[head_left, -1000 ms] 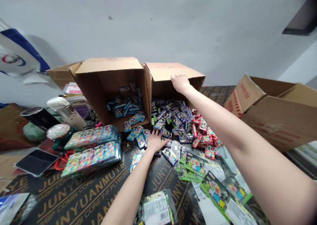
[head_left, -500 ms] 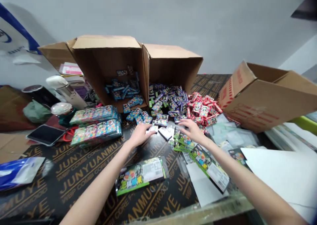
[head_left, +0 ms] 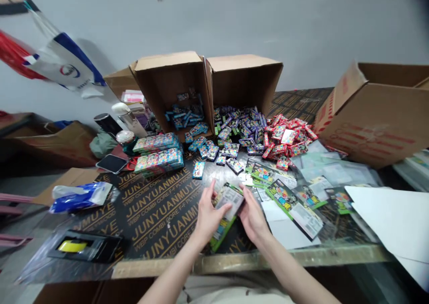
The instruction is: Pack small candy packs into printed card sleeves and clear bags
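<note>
- Both hands have drawn back from the heap of small packets to the lower middle of the frame, and now meet over one flat packet that half a second ago lay alone on the board.
- Left hand curls its fingers around the packet's left edge; right hand pinches the right edge, so the packet is lifted between them with its white label side up and a green edge showing below.
- By its look the packet is light, thin plastic film, bendy and rather slick; a hold along the two long edges, as now, seems safest against folding it.
- Three open cardboard boxes show: two tipped on their sides in the upper middle, one spilling blue packets and one spilling purple, and a third at the right edge.
- Loose small packets, blue, purple and red, are too many to count; roughly five more green packets lie right of the hands.
</note>
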A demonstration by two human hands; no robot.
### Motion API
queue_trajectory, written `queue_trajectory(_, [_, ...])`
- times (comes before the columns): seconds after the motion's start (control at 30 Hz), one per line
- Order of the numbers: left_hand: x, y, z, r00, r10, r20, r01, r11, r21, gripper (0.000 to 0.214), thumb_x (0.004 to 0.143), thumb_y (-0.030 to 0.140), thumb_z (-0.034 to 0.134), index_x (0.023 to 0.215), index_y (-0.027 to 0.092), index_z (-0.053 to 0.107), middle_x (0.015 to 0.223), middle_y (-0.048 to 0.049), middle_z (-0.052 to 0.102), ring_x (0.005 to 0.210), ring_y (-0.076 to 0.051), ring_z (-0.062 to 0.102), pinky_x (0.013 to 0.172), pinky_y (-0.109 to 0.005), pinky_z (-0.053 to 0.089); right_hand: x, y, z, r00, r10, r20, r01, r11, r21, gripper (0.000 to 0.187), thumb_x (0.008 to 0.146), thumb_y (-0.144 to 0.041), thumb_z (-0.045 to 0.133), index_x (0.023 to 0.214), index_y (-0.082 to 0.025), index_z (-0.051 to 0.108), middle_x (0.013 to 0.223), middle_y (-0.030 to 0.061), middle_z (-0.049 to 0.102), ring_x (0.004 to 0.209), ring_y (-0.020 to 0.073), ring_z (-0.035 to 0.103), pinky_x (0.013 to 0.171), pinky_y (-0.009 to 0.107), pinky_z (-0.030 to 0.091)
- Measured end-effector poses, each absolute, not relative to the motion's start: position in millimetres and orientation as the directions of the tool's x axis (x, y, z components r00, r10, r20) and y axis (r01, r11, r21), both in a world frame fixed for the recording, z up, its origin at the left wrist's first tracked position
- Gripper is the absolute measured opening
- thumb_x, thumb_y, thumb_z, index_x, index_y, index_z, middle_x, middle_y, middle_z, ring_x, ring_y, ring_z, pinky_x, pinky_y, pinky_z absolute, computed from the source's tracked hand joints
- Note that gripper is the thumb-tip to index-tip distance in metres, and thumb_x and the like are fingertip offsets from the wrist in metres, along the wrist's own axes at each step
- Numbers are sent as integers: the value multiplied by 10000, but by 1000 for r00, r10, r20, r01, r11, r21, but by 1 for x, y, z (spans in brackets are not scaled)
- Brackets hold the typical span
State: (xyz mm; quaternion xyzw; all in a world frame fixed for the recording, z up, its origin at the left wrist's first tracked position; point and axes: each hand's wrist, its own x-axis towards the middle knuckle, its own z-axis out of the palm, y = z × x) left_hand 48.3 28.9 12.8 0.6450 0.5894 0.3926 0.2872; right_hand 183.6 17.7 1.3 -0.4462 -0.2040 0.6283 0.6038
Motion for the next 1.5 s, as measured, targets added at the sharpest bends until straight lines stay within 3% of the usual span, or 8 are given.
queue_trajectory(0.1, [77,15,22,-153,984,88,91,-75,993,351,775,403,558,1047,188,618,850,-29,582,827,-163,562,752,-263,447,182,31,25,270,930,-248,-597,-40,-801,248,719,-428,604,832,-209,634,880,5,675,834,182,621,696,274,495])
queue_trajectory(0.2, [96,6,25,-195,968,-159,-411,67,909,322,779,439,544,834,144,663,720,-22,634,698,-149,596,660,-251,461,187,31,42,241,955,-171,-511,-25,-859,98,680,-296,621,678,-200,602,726,-6,674,710,172,619,628,258,474])
queue_trajectory(0.37, [94,10,32,-132,935,-329,-650,169,741,173,622,278,699,705,130,671,673,-7,663,599,-113,590,593,-209,445,195,18,52,157,967,-201,-495,-99,-863,265,624,-219,630,865,-228,518,738,-18,697,655,170,634,600,268,470])
queue_trajectory(0.57, [78,23,50,-41,974,-223,-508,172,844,183,584,156,661,762,142,698,708,-33,688,645,-124,604,630,-218,443,205,19,51,100,964,-247,-628,-131,-767,360,652,-268,638,991,-237,520,855,9,711,727,187,654,614,281,486])
queue_trajectory(0.77, [67,24,62,17,1000,18,-142,-16,990,92,604,240,695,629,153,710,697,-47,690,692,-168,604,684,-255,448,222,22,48,-12,994,-110,-395,-106,-912,88,639,-213,656,722,-192,680,850,32,706,771,172,628,711,280,471])
queue_trajectory(0.97, [52,38,69,121,990,-72,27,69,997,198,516,258,776,658,137,710,629,-50,686,580,-157,600,601,-255,457,234,21,51,25,994,102,-38,103,-994,124,697,-299,664,775,-225,727,824,31,710,808,198,628,793,323,455])
queue_trajectory(1.17, [53,44,73,165,982,-93,13,92,996,191,472,231,794,587,129,681,538,-26,648,490,-132,566,540,-247,445,234,27,57,-56,997,61,-38,59,-998,122,662,-289,701,736,-193,710,689,5,685,610,135,595,609,252,459])
queue_trajectory(1.5, [45,20,76,347,837,424,432,-543,720,79,747,222,609,708,208,676,785,-54,683,711,-167,635,667,-272,492,241,11,55,-122,935,332,186,350,-918,127,767,-266,610,839,-260,713,887,32,701,869,197,631,839,345,457])
